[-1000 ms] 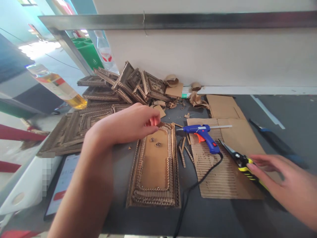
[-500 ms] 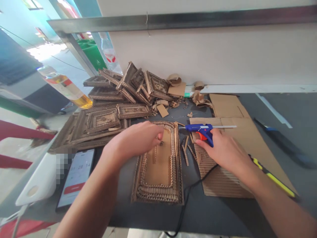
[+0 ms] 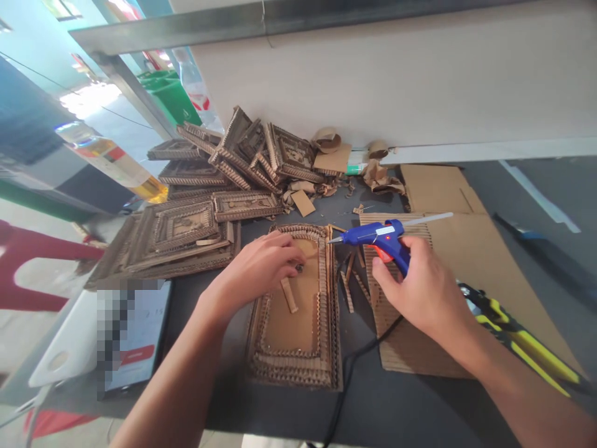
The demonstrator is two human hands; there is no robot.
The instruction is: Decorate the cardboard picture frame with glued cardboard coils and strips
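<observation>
Blue plastic forms the body of the glue gun (image 3: pixel 373 234), which the right hand (image 3: pixel 422 289) holds in a closed grip round its handle, nozzle pointing left at the right rim of the corrugated cardboard tray (image 3: pixel 334 323). That tray lies on the dark tabletop (image 3: pixel 228 392), between the forearms. Over its upper part hangs the left hand (image 3: pixel 265 261), fingers bent beside a small curled bit (image 3: pixel 299 268); whether its grip pinches anything, I cannot tell. A cardboard strip (image 3: pixel 290 297) slants just below those fingers. Loose slivers (image 3: pixel 346 291) lie between tray and ribbed sheet (image 3: pixel 396 342); a yellow-handled tool (image 3: pixel 541 353) lies by the right forearm.
</observation>
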